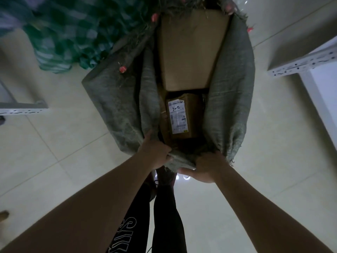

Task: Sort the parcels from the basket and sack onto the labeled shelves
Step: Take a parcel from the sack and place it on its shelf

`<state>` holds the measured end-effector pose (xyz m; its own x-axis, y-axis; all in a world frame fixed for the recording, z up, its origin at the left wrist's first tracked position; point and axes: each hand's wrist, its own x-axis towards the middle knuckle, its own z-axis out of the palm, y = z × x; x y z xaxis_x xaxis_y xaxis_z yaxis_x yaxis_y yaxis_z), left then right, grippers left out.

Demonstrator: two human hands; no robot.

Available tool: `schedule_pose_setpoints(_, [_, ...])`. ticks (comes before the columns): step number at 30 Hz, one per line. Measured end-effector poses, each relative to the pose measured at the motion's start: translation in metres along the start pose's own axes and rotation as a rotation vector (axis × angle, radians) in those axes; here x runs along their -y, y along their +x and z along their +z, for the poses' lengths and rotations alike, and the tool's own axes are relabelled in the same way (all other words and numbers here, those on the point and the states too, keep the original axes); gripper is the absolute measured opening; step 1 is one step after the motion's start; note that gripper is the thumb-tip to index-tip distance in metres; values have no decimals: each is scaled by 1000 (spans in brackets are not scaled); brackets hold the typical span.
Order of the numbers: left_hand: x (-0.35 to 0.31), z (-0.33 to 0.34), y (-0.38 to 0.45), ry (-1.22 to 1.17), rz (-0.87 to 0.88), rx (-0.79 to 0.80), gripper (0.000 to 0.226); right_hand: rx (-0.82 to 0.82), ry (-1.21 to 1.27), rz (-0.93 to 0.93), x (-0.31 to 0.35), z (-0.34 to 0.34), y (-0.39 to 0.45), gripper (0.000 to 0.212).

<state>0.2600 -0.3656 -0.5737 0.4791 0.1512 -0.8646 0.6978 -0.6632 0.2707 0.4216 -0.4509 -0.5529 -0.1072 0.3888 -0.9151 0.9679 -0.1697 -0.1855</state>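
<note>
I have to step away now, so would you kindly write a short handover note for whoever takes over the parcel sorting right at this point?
Left hand: grips the near rim of the grey sack.
Right hand: grips the same rim, holding the mouth open.
In the sack: a labelled parcel near the hands and a large plain carton beyond it.
A white shelf stands to the right, another at the left edge.
Done: sack opened; nothing lifted out right now.
Left: take out both parcels, read their labels, shelve them. The basket is not in view.
</note>
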Motion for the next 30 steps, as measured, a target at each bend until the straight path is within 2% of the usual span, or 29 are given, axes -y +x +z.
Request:
schedule_pose_setpoints(1, [-5, 2, -2, 0, 0, -10, 30, -13, 12, -24, 7, -6, 0, 87])
schedule_pose_setpoints(2, [-9, 3, -3, -4, -1, -22, 26, -125, -11, -94, 11, -8, 4, 89])
schedule_pose_setpoints(3, [-11, 3, -5, -10, -5, -36, 25, -333, -85, -178, 13, -12, 10, 88])
schedule_pose_setpoints(4, [-11, 4, -5, -21, -11, -52, 26, -503, -203, -245, 12, -11, 18, 81])
schedule_pose_setpoints(6, [-5, 7, -6, -36, -12, -83, 31, -663, -390, -260, 1, -10, 30, 54])
schedule_pose_setpoints(8, [3, 12, -7, 2, 19, -79, 35, -550, -466, -106, -18, -11, 37, 57])
schedule_pose_setpoints(12, [9, 19, -6, 67, 45, -96, 42, -291, -459, 210, -58, 10, 33, 55])
schedule_pose_setpoints(14, [6, 19, -4, 37, 32, -100, 46, -154, -449, 380, -66, 22, 38, 58])
schedule_pose_setpoints(16, [-2, 21, -2, 36, 26, -63, 49, -92, -365, 503, -66, 24, 44, 62])
schedule_pose_setpoints(19, [-9, 23, -2, 56, 10, -13, 53, -125, -363, 430, -66, 14, 41, 52])
schedule_pose_setpoints(23, [-3, 26, 0, 43, 18, -59, 56, -69, -451, 444, -65, 7, 21, 47])
schedule_pose_setpoints(25, [2, 28, 2, 45, 11, -65, 58, -160, -464, 388, -55, 4, 20, 43])
schedule_pose_setpoints(27, [6, 31, 4, 47, 8, -65, 57, -319, -516, 285, -42, -3, 23, 42])
schedule_pose_setpoints(30, [13, 39, 10, 5, 3, -66, 52, -386, -513, 175, -22, -6, 38, 60])
